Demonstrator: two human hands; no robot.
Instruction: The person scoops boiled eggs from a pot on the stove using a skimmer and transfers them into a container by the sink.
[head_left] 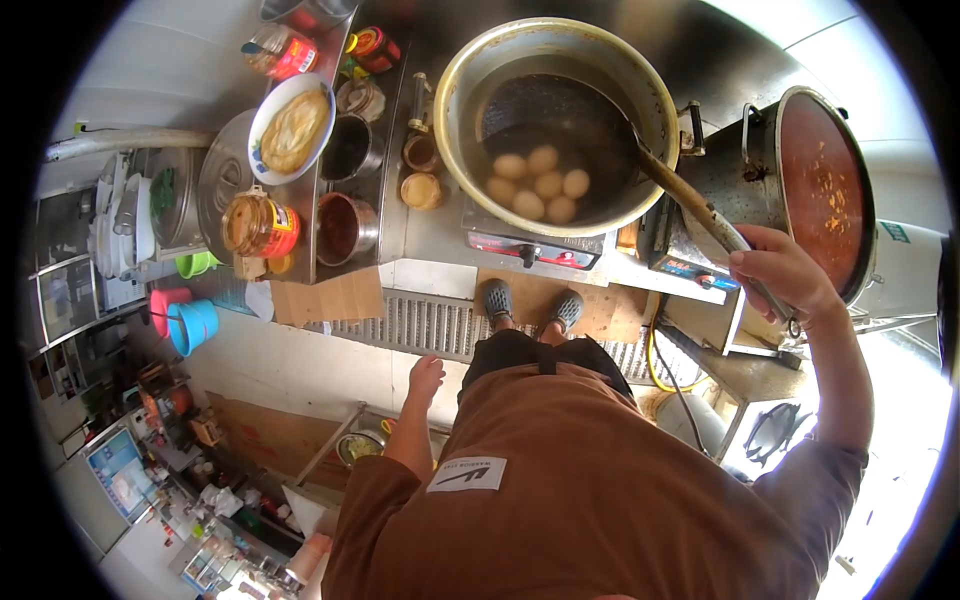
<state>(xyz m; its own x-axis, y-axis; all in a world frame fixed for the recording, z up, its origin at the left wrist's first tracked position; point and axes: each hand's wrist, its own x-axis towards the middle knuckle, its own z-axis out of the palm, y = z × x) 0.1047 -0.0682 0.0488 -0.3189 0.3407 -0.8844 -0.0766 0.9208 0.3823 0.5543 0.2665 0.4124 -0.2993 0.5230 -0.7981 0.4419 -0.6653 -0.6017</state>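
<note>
My right hand is closed around the handle of a long-handled utensil, worn wood in the middle with metal at the grip end. Its other end dips over the rim into a large metal pot of dark liquid; the submerged head cannot be made out clearly. Several brown eggs lie together in the liquid on the pot's near side. My left hand hangs beside my body, fingers curled in, with nothing visible in it, apart from the counter.
Right of the pot stands a tall pot of reddish broth. A burner sits under the egg pot. On the left are a bowl of pale food, a red-labelled jar and metal canisters. Blue bucket and floor grate lie lower.
</note>
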